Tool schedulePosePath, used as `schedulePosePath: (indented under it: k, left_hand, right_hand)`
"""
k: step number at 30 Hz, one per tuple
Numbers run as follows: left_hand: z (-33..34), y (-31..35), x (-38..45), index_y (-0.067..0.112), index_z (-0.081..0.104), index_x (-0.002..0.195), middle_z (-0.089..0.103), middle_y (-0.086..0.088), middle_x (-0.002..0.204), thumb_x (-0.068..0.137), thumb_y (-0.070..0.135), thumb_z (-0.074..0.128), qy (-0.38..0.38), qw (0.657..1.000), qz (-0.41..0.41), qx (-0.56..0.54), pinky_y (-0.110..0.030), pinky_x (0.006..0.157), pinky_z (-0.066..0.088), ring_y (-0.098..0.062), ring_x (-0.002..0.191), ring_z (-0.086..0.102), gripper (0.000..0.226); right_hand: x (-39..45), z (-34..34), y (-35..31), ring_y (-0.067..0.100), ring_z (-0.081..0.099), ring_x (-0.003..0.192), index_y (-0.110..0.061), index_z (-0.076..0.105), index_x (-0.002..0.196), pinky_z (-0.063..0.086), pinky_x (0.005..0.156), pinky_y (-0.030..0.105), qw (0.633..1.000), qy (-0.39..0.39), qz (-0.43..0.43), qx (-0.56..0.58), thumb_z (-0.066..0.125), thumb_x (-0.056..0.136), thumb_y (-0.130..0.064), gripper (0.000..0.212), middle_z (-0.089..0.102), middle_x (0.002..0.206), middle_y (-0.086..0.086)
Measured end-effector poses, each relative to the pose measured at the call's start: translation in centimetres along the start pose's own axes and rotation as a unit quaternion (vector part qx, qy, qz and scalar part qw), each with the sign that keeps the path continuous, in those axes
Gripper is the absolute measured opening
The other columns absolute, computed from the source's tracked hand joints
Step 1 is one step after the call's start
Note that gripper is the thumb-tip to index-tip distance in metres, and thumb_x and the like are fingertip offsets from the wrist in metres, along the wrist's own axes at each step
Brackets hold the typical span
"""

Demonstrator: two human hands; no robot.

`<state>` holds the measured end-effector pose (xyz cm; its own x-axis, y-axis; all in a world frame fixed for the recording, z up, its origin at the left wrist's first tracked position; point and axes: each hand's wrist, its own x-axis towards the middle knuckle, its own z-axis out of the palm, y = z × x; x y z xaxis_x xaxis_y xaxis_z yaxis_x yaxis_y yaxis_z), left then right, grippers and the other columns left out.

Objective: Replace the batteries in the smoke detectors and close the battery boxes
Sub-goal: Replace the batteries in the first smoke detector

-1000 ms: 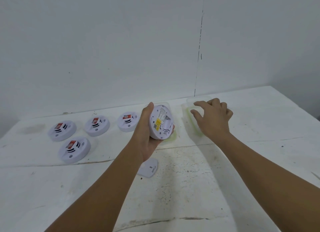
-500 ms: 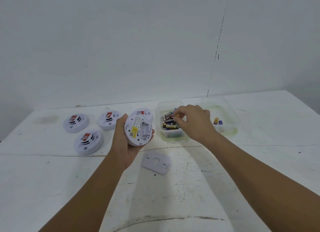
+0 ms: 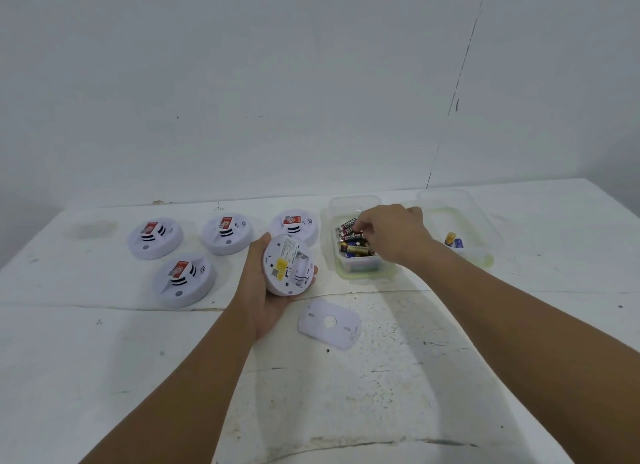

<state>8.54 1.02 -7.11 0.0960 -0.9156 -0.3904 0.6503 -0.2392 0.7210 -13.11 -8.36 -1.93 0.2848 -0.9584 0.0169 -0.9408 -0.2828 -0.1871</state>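
Right now the right hand (image 3: 391, 233) curls its fingertips (image 3: 360, 225) down onto a black battery (image 3: 348, 225) in the near clear box (image 3: 356, 268), seemingly pinching it. Meanwhile the left hand (image 3: 268, 292) grips a smoke detector (image 3: 288, 269), back side up (its battery bay open and bare). Its loose cover plate (image 3: 329, 323) lies on the white table (image 3: 104, 359) just below. Four more detectors (image 3: 185, 279) sit face up to the left. A second clear box (image 3: 457, 214) farther right holds a few batteries (image 3: 454, 241).
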Motion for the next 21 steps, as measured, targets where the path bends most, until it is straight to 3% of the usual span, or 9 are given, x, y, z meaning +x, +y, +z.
schedulePosePath:
  k: [3,8,15,21]
  left_hand:
    - [-0.3,0.0,0.7,0.012,0.068,0.127,0.070,-0.022,0.128,0.085,0.057,0.063,0.005,1.000,-0.016,0.000,-0.053,0.103,0.052,-0.044,0.118,0.063,0.063]
    - [-0.6,0.0,1.2,0.012,0.071,0.119,0.075,-0.020,0.114,0.087,0.056,0.060,-0.001,1.000,-0.025,-0.004,-0.056,0.109,0.047,-0.044,0.116,0.062,0.056]
    - [-0.6,0.1,1.3,0.012,0.071,0.119,0.075,-0.019,0.111,0.090,0.058,0.058,0.001,0.999,-0.035,-0.006,-0.056,0.108,0.047,-0.043,0.111,0.064,0.056]
    - [-0.5,0.0,1.3,0.012,0.070,0.122,0.074,-0.019,0.112,0.097,0.057,0.054,0.000,1.000,-0.029,-0.011,-0.057,0.107,0.048,-0.041,0.107,0.066,0.054]
  right_hand:
    - [0.9,0.7,-0.1,0.017,0.058,0.113,-0.041,0.072,0.118,0.028,0.100,0.041,0.999,-0.012,-0.009,-0.041,0.048,0.102,-0.013,0.040,0.068,0.122,-0.017]
    - [2.3,1.5,-1.0,0.022,0.057,0.095,-0.030,0.074,0.093,0.027,0.084,0.040,0.995,-0.017,-0.019,-0.101,0.054,0.098,-0.025,0.021,0.062,0.097,-0.008]
    - [3.4,2.0,-1.7,0.025,0.053,0.111,-0.026,0.070,0.111,0.033,0.095,0.043,0.992,-0.032,-0.012,-0.125,0.058,0.101,-0.029,0.016,0.054,0.117,0.002]
    - [3.6,2.5,-1.6,0.024,0.053,0.106,-0.025,0.067,0.107,0.026,0.085,0.041,0.988,-0.016,-0.038,-0.150,0.057,0.099,-0.022,0.013,0.056,0.110,0.000]
